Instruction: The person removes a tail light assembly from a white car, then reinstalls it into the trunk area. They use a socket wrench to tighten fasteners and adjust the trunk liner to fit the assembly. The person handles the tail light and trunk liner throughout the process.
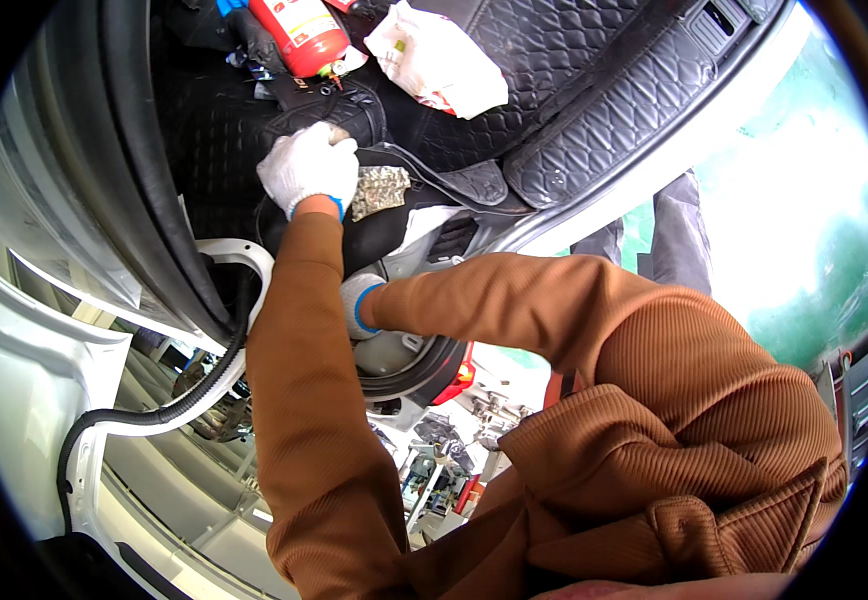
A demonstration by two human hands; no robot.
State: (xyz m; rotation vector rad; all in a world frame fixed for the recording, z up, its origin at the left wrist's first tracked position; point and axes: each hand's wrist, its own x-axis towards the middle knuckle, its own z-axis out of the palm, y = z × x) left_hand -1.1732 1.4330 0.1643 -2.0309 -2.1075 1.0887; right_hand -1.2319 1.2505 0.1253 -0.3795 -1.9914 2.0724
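Observation:
My left hand (309,170), in a white glove with a blue cuff, is closed over the edge of the black side lining (354,115) of a car boot. Right beside it lies a crumpled silvery piece of insulation (380,190). My right hand (359,303), also gloved, reaches under my left forearm into the gap by the tail lamp housing (404,355). Its fingers are hidden, so what it holds cannot be made out. Both sleeves are brown ribbed fabric.
A red fire extinguisher (299,35) and a white plastic bag (434,55) lie on the black quilted boot mat (594,90). A black corrugated cable conduit (154,415) runs along the white car body (34,380). The red tail lamp (460,375) sits below my right arm.

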